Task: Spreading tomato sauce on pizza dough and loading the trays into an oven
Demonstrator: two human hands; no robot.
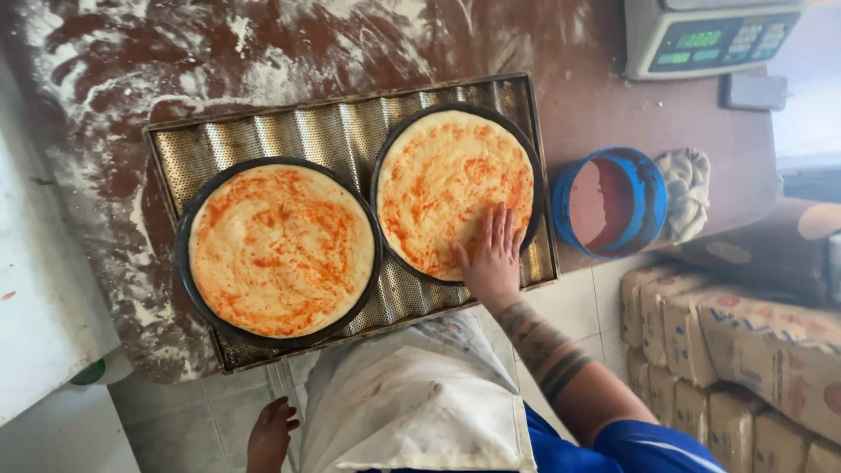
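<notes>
I see the right hand [492,256] flat, fingers spread, on the right pizza [447,180] (tray [263,131] beneath); left hand [270,431] hangs loosely curled, empty.

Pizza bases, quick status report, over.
Right hand flat on sauced right pizza base. Left hand low, empty. Left pizza base untouched. Sauce bucket alongside.

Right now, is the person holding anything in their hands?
No, nothing is held. The right hand lies flat, fingers spread, on the sauced pizza base in the right-hand pan. The left hand hangs empty beside the apron.
</notes>
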